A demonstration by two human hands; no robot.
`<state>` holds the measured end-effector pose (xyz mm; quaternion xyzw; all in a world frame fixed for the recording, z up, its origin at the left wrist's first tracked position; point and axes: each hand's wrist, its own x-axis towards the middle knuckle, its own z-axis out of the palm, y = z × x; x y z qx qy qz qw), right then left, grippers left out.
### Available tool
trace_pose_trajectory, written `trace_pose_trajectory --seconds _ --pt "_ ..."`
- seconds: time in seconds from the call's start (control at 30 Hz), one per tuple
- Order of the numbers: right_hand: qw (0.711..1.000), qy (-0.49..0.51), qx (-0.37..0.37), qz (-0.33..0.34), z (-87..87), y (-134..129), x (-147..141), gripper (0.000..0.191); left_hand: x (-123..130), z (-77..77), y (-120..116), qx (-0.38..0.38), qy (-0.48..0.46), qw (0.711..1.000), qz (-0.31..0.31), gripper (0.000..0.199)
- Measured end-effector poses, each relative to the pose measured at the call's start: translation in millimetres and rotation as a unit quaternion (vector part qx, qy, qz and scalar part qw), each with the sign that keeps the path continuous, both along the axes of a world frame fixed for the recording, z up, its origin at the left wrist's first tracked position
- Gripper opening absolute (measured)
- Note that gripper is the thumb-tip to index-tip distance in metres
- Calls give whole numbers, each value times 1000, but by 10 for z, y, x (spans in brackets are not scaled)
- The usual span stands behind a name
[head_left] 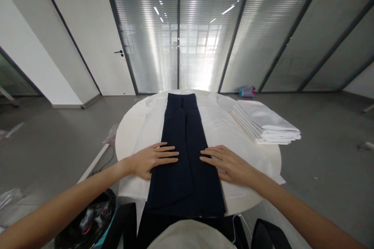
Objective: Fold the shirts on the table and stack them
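A dark navy garment (182,186) lies lengthwise across the round table, folded into a long strip that widens toward me. One layer overlaps another along its middle; whether it is trousers or a skirt I cannot tell. My left hand (154,159) rests on its left edge, fingers stretched out over the fabric and thumb beside the edge. On the opposite edge lies my right hand (226,163), likewise flat with fingers extended. Thin white cloth (245,159) is spread beneath the garment on both sides.
A stack of folded white cloths (269,120) sits at the right side of the white round table (128,128). By my left knee stands a black-lined bin (96,218). A blue and red object (247,92) lies on the floor near the glass wall.
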<state>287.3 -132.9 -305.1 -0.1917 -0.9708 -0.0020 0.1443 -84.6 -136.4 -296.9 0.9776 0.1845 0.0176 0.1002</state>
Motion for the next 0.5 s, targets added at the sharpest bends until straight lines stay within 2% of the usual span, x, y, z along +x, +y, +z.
trace_pose_trajectory --seconds 0.1,0.2,0.3,0.4,0.5 --pt "999 15 -33 -9 -50 40 5 54 2 -27 60 -18 -14 1000 -4 78" --pt "997 25 -60 -31 -71 69 7 50 -3 -60 49 -18 -36 999 26 69" --pt "996 19 -79 -35 -48 114 3 48 -1 -50 30 -36 -39 998 46 68" --pt "993 24 -111 -33 -9 175 -5 42 3 -2 29 -81 -41 994 53 70" --pt "981 70 -174 -46 -5 262 -36 34 20 9 67 -170 -97 977 89 53"
